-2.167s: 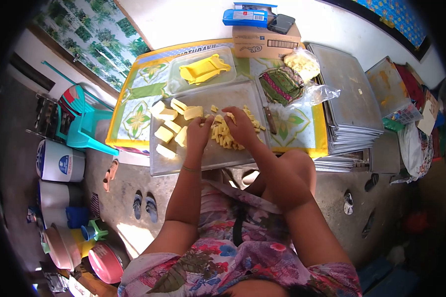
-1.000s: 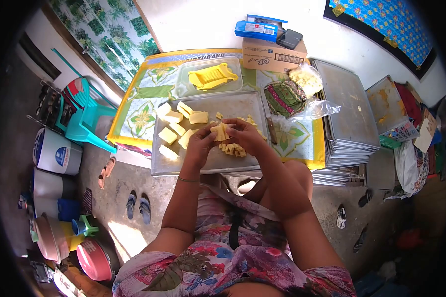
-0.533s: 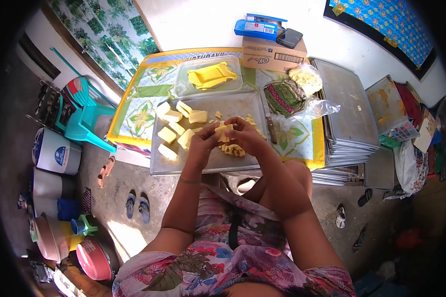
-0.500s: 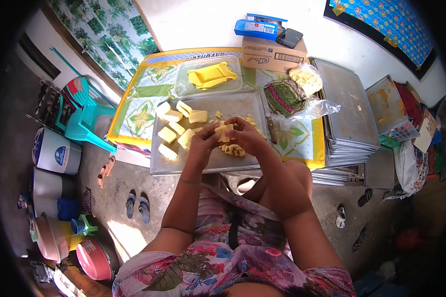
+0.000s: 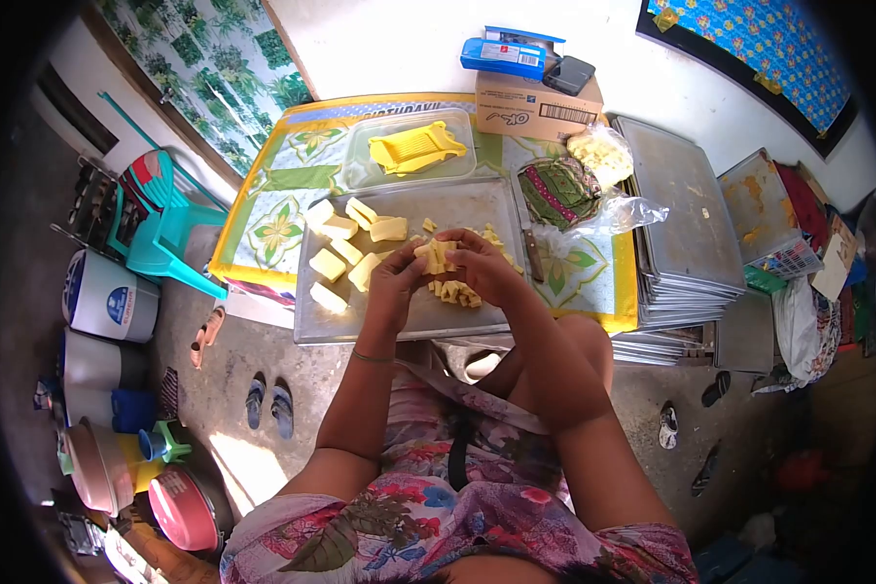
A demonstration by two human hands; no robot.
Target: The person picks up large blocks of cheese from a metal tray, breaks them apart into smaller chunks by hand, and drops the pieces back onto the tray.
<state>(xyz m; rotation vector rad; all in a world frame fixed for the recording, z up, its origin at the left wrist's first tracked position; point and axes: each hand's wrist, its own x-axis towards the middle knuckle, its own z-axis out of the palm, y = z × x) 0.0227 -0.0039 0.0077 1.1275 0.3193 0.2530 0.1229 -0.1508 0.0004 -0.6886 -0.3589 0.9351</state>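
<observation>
Centre of frame, above tray [image 5: 477, 200]: yellow chunk [image 5: 435, 257] pinched between nearly closed fingers of left hand [image 5: 389, 292] and right hand [image 5: 486, 278]. Possible crumbling from uneven squeeze; possible drop onto small pieces [image 5: 454, 293] below from loose pinch.

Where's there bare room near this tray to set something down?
The tablecloth left of the tray, and between knife, plastic bag and stacked pans. It's crowded on the tray: yellow blocks, small pieces, left hand and right hand.
</observation>
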